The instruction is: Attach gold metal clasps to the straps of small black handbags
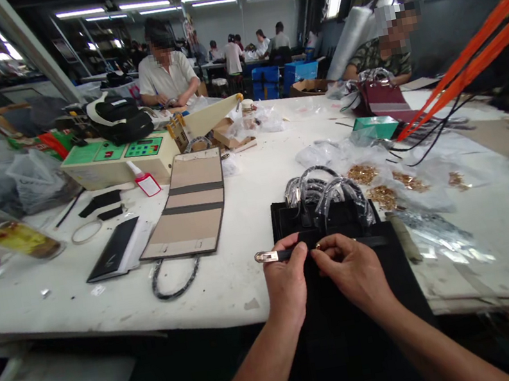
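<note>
My left hand [286, 279] is closed on a narrow black strap [289, 253] with a silver metal end piece [266, 257] sticking out to the left. Thumb and forefinger of my right hand [353, 268] pinch a tiny shiny metal piece [317, 247], too small to name, beside the strap. The strap's other end reaches out past my right fingers. Beneath both hands lie black bag panels [393, 245]. Several plastic-wrapped bag handles [327, 188] rise from the panels just beyond my hands.
Gold-coloured small hardware [382, 197] lies in piles on plastic to the right. A tan panel with a handle [199, 226], a black notebook [113, 250], a red-and-white bottle [145, 179] and a control machine [119, 158] stand left. Orange straps [471, 60] hang at right; co-workers sit opposite.
</note>
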